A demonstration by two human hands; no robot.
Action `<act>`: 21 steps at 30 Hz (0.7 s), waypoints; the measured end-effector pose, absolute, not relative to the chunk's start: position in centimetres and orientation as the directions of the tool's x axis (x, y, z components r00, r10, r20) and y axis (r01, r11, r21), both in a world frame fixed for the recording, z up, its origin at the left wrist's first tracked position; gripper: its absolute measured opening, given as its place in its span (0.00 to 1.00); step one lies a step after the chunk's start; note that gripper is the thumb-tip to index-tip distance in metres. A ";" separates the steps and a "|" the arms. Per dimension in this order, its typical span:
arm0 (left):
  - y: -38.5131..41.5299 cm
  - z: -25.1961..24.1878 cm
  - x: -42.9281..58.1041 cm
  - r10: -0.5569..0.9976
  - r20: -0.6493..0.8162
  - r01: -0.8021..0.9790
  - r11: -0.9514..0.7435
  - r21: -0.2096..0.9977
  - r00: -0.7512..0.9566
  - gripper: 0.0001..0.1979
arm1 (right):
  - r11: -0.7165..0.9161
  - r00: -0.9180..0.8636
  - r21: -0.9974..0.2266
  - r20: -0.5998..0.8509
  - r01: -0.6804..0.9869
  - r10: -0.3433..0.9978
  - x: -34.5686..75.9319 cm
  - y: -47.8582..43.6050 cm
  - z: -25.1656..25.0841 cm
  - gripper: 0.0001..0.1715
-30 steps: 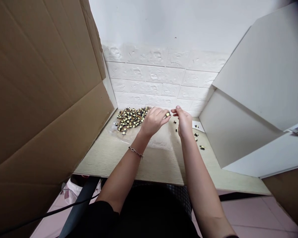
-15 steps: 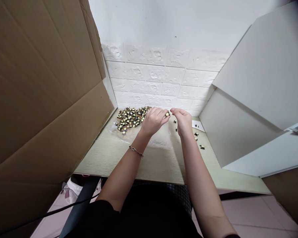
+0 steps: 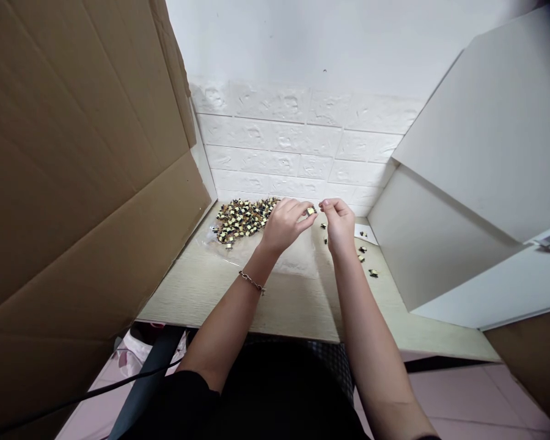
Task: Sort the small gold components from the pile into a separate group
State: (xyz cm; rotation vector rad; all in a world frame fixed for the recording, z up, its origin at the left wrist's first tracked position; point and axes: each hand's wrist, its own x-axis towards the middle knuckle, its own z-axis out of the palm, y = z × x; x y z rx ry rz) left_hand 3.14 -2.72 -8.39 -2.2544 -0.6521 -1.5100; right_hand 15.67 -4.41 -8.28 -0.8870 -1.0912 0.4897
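Between the thumb and fingers of my left hand [image 3: 284, 223] is a small transformer [image 3: 310, 211], a yellow-wrapped block with black ends. My right hand [image 3: 339, 223] is just to its right, thumb and forefinger pinched together; whatever they hold, if anything, is too small to make out. A pile of similar yellow-and-black transformers [image 3: 242, 219] with copper-coloured bits lies to the left, partly behind my left hand, on a clear plastic bag [image 3: 293, 263]. Several loose transformers [image 3: 373, 273] lie scattered on the tabletop to the right of and behind my right hand.
The pale wooden tabletop [image 3: 201, 293] ends against a white brick-patterned wall [image 3: 275, 140]. A large cardboard sheet [image 3: 96, 153] stands at the left, white panels [image 3: 453, 226] at the right. A white slip [image 3: 365, 232] with small dark pieces lies at the back right. A black cable [image 3: 119, 386] hangs below left.
The fingertips of my right hand have drawn slightly to the right, away from the transformer. My left hand keeps its hold, and the transformer has turned a little into view.
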 end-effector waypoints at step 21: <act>-3.3 -7.6 2.7 0.244 0.941 0.570 -0.819 0.071 0.233 0.09 | 0.515 0.506 -0.851 0.401 -0.104 0.764 16.9 -5.7 -5.7 0.15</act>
